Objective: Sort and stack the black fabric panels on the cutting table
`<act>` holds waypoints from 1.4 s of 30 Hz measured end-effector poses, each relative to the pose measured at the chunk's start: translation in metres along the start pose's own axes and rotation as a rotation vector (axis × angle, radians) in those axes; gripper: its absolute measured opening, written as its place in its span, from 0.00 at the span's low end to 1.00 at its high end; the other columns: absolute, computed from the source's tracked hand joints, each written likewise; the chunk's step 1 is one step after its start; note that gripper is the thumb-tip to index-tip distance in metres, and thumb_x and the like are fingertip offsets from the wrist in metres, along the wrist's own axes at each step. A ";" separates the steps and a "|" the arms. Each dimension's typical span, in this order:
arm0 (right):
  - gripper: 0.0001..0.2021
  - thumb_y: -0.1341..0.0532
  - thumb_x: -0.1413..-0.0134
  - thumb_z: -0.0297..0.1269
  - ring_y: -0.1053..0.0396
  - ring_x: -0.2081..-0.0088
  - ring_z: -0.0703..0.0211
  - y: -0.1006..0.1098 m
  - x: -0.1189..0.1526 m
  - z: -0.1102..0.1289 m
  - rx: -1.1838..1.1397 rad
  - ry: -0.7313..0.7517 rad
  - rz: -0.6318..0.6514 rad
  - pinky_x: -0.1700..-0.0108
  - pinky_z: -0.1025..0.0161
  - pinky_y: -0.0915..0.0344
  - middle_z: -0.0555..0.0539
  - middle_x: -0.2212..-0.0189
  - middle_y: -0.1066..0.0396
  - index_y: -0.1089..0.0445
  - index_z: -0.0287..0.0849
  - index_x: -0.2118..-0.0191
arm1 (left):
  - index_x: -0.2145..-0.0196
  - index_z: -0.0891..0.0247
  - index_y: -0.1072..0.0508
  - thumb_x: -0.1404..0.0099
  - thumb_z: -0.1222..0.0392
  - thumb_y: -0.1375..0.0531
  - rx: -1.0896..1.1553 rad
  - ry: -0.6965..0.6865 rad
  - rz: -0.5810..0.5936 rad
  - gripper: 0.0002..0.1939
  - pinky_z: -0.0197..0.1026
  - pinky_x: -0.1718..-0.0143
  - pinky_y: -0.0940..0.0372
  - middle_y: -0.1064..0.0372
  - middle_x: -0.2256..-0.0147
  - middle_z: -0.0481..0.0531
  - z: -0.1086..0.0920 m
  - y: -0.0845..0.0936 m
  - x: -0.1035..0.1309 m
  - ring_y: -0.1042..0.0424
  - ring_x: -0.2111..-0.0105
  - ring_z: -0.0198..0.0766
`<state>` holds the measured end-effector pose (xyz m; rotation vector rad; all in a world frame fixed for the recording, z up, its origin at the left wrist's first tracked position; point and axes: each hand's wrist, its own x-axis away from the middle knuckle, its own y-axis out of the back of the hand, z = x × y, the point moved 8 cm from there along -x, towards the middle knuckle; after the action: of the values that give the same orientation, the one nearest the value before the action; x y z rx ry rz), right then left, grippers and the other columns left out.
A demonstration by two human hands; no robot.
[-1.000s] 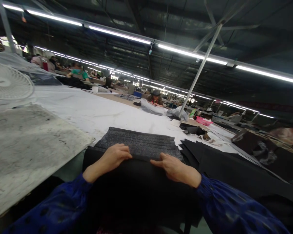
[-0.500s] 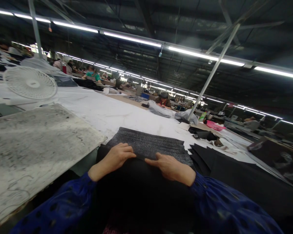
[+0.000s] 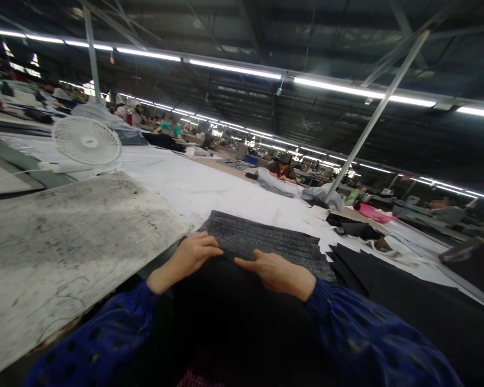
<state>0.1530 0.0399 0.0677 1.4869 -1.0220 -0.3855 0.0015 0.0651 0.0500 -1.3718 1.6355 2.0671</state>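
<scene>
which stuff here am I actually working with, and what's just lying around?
Apparently in use:
- black cloth, under left hand and right hand
- grey cloth, beside it

Apparently just about:
- fan
- pink basin

Unclear: black pieces at right

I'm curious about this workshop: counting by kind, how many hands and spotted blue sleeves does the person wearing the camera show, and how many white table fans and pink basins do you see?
Wearer's hands: 2, left hand and right hand
Spotted blue sleeves: 2, left sleeve and right sleeve
White table fan: 1
Pink basin: 1
Total: 6
</scene>
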 end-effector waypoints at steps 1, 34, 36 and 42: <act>0.34 0.52 0.44 0.23 0.30 0.64 0.55 0.002 0.000 0.001 0.002 -0.001 0.002 0.62 0.58 0.35 0.40 0.55 0.37 0.54 0.56 0.34 | 0.61 0.59 0.23 0.32 0.64 0.49 0.022 0.022 -0.012 0.14 0.39 0.61 0.37 0.28 0.65 0.51 0.005 0.004 0.003 0.34 0.64 0.36; 0.14 0.48 0.40 0.44 0.32 0.69 0.59 -0.064 0.128 -0.095 -0.790 -0.242 -0.227 0.66 0.63 0.36 0.48 0.70 0.31 0.33 0.41 0.69 | 0.62 0.61 0.27 0.32 0.57 0.48 0.025 0.191 0.028 0.12 0.39 0.55 0.33 0.27 0.61 0.51 0.028 0.025 0.024 0.29 0.59 0.37; 0.15 0.49 0.39 0.44 0.33 0.70 0.59 -0.065 0.136 -0.089 -0.796 -0.250 -0.242 0.67 0.63 0.37 0.48 0.73 0.32 0.36 0.42 0.72 | 0.62 0.61 0.26 0.33 0.57 0.48 0.062 0.192 0.100 0.12 0.39 0.54 0.32 0.26 0.60 0.51 0.033 0.026 0.024 0.28 0.58 0.38; 0.16 0.50 0.39 0.46 0.32 0.69 0.59 -0.033 0.177 -0.043 -0.792 -0.229 -0.217 0.65 0.63 0.37 0.48 0.72 0.30 0.35 0.45 0.73 | 0.64 0.59 0.25 0.33 0.59 0.48 0.172 0.230 0.140 0.11 0.38 0.54 0.33 0.26 0.59 0.51 0.037 0.032 0.021 0.27 0.58 0.37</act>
<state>0.2952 -0.0729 0.1028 0.8394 -0.7431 -1.0046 -0.0503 0.0756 0.0553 -1.5214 2.0033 1.8406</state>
